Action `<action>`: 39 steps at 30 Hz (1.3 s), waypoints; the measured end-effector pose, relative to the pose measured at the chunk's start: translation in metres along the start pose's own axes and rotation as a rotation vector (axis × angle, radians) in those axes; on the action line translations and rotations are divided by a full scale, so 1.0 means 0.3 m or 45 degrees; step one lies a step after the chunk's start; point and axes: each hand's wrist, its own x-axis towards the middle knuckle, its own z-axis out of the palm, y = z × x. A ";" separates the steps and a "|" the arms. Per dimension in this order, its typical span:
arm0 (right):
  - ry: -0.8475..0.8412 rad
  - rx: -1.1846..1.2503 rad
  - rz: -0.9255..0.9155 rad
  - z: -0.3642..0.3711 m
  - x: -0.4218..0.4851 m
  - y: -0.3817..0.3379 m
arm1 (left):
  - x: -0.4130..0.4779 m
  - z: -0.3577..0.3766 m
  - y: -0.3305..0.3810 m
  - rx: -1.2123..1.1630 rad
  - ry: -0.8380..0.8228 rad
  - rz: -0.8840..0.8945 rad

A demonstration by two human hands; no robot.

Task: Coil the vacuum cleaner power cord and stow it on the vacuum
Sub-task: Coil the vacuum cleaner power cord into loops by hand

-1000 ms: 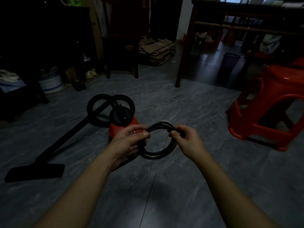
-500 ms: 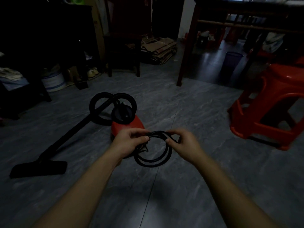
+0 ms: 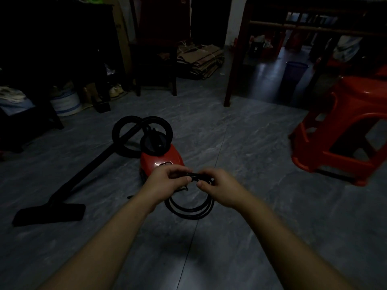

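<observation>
A small red vacuum cleaner (image 3: 160,159) sits on the grey floor ahead of me, its black hose (image 3: 134,132) looped behind it and its black wand and floor nozzle (image 3: 49,212) stretching to the left. The black power cord (image 3: 189,209) hangs as a coil of several loops just in front of the vacuum. My left hand (image 3: 165,182) pinches the top of the coil. My right hand (image 3: 219,188) grips the same top part right beside it, fingers curled round the strands.
A stack of red plastic stools (image 3: 343,130) stands at the right. Dark table legs (image 3: 232,65), a chair (image 3: 155,65) and flattened cardboard (image 3: 201,59) lie behind. A white bucket (image 3: 66,102) and dark furniture are at the left. A blue bin (image 3: 295,72) is far right.
My hands have come close together at the top of the coil, and the loops have dropped from a tilted ring between the hands to hang below them.
</observation>
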 end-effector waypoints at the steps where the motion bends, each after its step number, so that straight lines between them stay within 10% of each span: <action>1: -0.006 -0.023 -0.006 0.004 0.000 0.001 | 0.000 0.002 -0.002 -0.010 -0.003 -0.004; 18: 0.670 0.225 0.159 -0.174 -0.035 0.175 | 0.047 0.045 -0.004 0.127 0.178 0.075; 39: 0.554 0.281 0.068 -0.244 -0.124 0.233 | 0.153 0.159 -0.072 -0.199 0.437 0.016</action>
